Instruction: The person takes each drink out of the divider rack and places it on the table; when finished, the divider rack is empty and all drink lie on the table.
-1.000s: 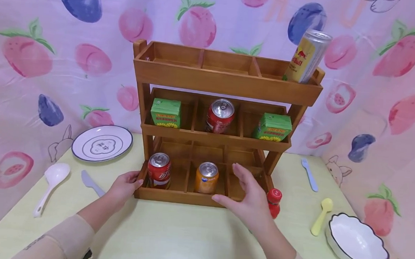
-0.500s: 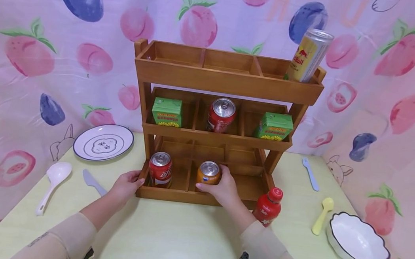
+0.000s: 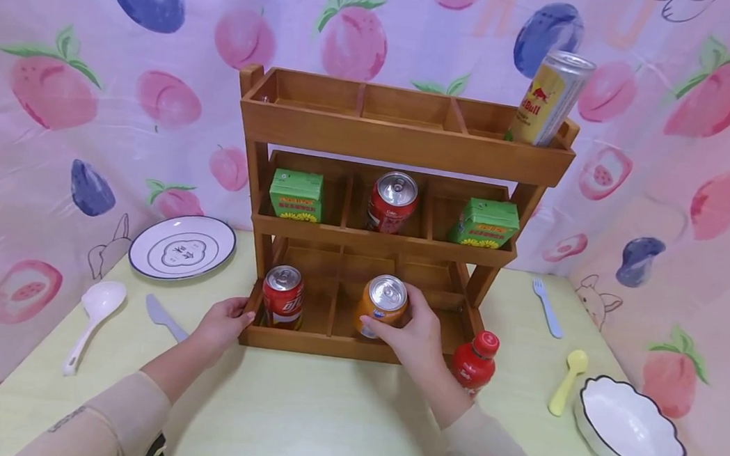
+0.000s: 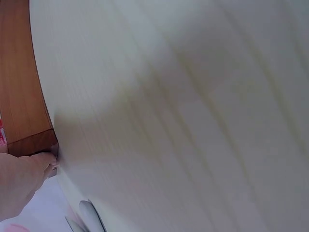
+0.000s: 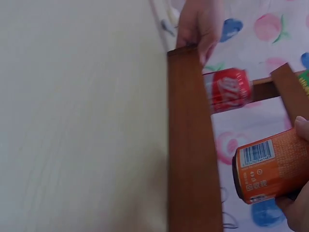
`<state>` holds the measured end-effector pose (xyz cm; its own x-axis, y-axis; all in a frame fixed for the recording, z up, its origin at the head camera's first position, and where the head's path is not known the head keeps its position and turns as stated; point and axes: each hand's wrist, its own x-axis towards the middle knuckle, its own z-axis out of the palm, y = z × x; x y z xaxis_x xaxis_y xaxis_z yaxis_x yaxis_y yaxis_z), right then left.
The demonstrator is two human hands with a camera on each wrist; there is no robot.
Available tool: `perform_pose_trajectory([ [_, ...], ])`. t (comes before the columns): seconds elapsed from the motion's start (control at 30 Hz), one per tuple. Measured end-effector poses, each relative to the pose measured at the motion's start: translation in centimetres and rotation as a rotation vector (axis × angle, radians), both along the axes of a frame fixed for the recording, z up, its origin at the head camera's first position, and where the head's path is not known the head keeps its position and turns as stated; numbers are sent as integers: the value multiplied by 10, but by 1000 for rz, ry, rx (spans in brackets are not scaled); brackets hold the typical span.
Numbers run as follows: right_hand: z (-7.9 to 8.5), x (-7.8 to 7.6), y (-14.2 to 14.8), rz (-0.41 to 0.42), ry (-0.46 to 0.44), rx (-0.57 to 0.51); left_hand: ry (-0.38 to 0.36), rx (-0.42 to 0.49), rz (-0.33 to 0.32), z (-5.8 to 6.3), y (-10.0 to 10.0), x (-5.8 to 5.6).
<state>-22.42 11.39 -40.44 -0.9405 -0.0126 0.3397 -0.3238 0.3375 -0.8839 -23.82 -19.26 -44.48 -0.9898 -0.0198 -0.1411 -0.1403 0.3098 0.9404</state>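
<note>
My right hand (image 3: 420,336) holds an orange Fanta can (image 3: 373,318), thumb at its front and fingers round its right side. The can is raised over the bottom tier of a three-tier wooden rack (image 3: 402,141), its base visible in the right wrist view. At the rack's lower left corner my left hand (image 3: 222,325) grips the side board, thumb on the near side. A red soda can (image 3: 282,301) stands in the bottom left compartment, close to that hand. Below my right wrist, a red-capped bottle (image 3: 474,366) stands partly hidden behind the forearm.
The middle tier bears two green drink cartons (image 3: 296,197) (image 3: 486,225) and a red Coke can (image 3: 393,205). A Red Bull can (image 3: 548,100) leans at the top right. Around the rack lie a plate (image 3: 144,246), ladle (image 3: 102,300), knife (image 3: 161,315), fork (image 3: 547,307), yellow spoon (image 3: 567,381) and bowl (image 3: 632,426).
My right hand has moved left from beside the orange can, closed round it and lifted it up, slightly to the right. The left hand keeps its grip on the rack.
</note>
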Motion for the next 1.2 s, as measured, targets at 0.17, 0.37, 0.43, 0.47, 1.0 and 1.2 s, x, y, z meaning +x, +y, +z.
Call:
perform_pose_trajectory([
  [0.17, 13, 24, 15, 20, -130, -34, -11, -1, -1, 0, -2, 2],
  [0.37, 1, 42, 27, -1, -248, 70, -10, 2, -2, 1, -4, 2],
  [0.43, -4, 46, 29, 1, -251, 93, -6, 3, -6, 2, -4, 2],
  [0.47, -7, 48, 30, 1, -251, 102, -5, 6, -9, 2, -4, 1],
  [1.0, -23, 56, 42, -37, -344, 111, -16, 16, -10, 0, -2, -2],
  [1.2, -15, 58, 39, -36, -246, 132, -15, 7, -10, 1, 0, -1],
])
